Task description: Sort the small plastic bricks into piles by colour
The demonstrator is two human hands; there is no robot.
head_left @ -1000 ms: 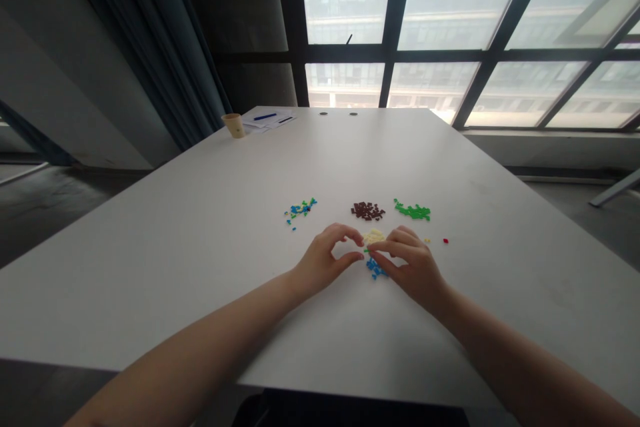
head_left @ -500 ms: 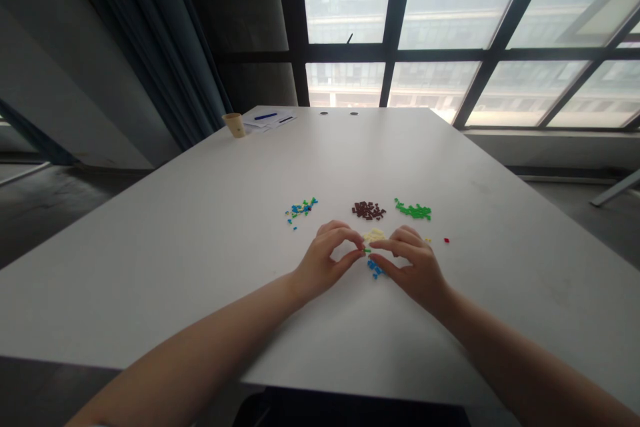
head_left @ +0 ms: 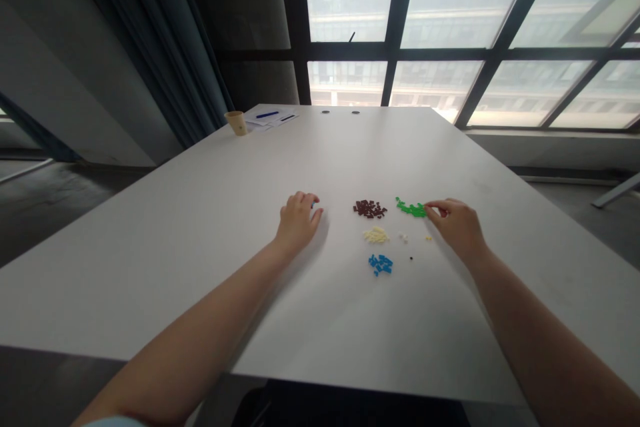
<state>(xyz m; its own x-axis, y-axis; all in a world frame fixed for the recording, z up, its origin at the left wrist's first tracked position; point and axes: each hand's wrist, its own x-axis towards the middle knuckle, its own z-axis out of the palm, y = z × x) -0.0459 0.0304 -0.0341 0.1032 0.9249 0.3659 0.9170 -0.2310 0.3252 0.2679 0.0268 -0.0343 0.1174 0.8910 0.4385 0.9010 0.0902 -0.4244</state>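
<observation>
My left hand (head_left: 299, 219) hovers over the spot of the mixed pile, its thumb and fingers apart. One small blue piece (head_left: 313, 205) shows by its fingertips; the hand covers the other mixed pieces. At the right end of the small green pieces (head_left: 412, 209), my right hand (head_left: 457, 223) has thumb and forefinger pinched together. Whatever is between those fingertips is hidden. Between the hands lie a heap of dark brown pieces (head_left: 370, 209), a heap of cream pieces (head_left: 377, 235) and a cluster of blue pieces (head_left: 381, 265).
A few white bits (head_left: 404, 238), a yellow bit (head_left: 429, 238) and a black bit (head_left: 411, 258) lie right of the heaps on the white table (head_left: 310, 320). Far left stand a paper cup (head_left: 237, 124) and papers (head_left: 273, 120) with a blue pen (head_left: 267, 115).
My hands have parted from above the cream and blue heaps. The left went left and away to the mixed pile; the right went right to the green pieces. The red piece is now out of sight.
</observation>
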